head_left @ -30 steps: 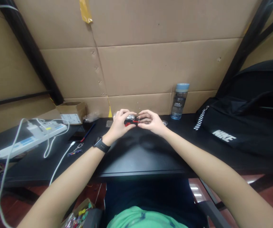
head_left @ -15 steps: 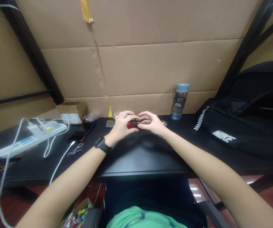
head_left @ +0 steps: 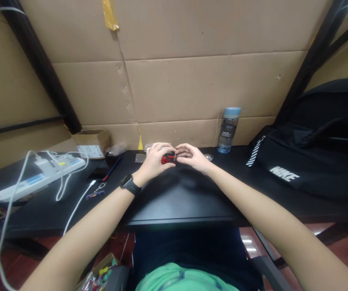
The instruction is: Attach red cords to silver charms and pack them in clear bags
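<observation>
My left hand (head_left: 156, 158), with a dark watch (head_left: 130, 184) on its wrist, curves its thumb and fingers around a bunched red cord (head_left: 165, 160). A strand of the cord stretches toward my right hand (head_left: 192, 157). The thumb and bent fingers of that hand close in at the strand's right end, where a thin pale edge shows; its exact grip is partly hidden. Both hands are over the back of the black table (head_left: 186, 202). Behind my left hand lies a flat clear piece (head_left: 140, 158), and a small round shiny thing (head_left: 209, 157) is beside my right hand.
A water bottle (head_left: 228, 130) and a black bag (head_left: 307, 161) are on the right. To the left are a power strip (head_left: 42, 178) with white cables, a small cardboard box (head_left: 91, 143), a dark phone (head_left: 99, 171), a pen (head_left: 112, 169) and a keyring (head_left: 95, 194). Cardboard (head_left: 174, 89) lines the back.
The right thumb and fingers have shifted slightly around the end of the red strand. My left hand stays almost in place around the cord.
</observation>
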The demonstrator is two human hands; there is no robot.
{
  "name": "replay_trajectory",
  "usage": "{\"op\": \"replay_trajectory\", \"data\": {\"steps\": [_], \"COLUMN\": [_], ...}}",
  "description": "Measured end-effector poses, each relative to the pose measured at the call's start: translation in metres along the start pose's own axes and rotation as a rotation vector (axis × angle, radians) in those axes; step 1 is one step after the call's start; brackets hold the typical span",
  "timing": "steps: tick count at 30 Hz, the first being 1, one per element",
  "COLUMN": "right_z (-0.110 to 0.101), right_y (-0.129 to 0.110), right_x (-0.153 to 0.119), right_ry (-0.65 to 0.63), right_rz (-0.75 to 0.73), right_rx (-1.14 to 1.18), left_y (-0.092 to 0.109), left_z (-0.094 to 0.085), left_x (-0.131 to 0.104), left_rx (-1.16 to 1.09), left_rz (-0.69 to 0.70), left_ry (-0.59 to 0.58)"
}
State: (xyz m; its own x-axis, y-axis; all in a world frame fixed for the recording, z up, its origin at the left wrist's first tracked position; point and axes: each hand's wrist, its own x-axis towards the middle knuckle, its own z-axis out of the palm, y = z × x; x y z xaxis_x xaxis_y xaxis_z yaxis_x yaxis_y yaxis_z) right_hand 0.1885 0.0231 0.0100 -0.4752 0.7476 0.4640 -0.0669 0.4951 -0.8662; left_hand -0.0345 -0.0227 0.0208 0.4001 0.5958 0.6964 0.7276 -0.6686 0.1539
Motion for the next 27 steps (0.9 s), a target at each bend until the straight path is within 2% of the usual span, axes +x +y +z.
{"op": "replay_trajectory", "data": {"steps": [3,7,19,27], "right_z": [-0.0013,-0.0012,0.0043,0.0037], "right_y": [0.0014,0.0032,0.0047,0.0062], "right_x": [0.0004,0.0008,0.0002,-0.0008], "right_ry": [0.043,0.037,0.063,0.034], "right_rz": [-0.004,-0.047,-0.013,0.102], "right_rx": [-0.116,-0.197,-0.185,-0.077], "left_y": [0.0010,0.0020,0.0025,0.0071], "left_z": [-0.0014,0.0001,0.0047,0.0058], "left_x": [0.0004,-0.0001,-0.0014,-0.0018], "left_rx": [-0.022,-0.035,-0.041,-0.038], "left_rz": [-0.002,-0.025,-0.018,-0.017], "left_ry": [0.000,-0.015,-0.036,-0.063]}}
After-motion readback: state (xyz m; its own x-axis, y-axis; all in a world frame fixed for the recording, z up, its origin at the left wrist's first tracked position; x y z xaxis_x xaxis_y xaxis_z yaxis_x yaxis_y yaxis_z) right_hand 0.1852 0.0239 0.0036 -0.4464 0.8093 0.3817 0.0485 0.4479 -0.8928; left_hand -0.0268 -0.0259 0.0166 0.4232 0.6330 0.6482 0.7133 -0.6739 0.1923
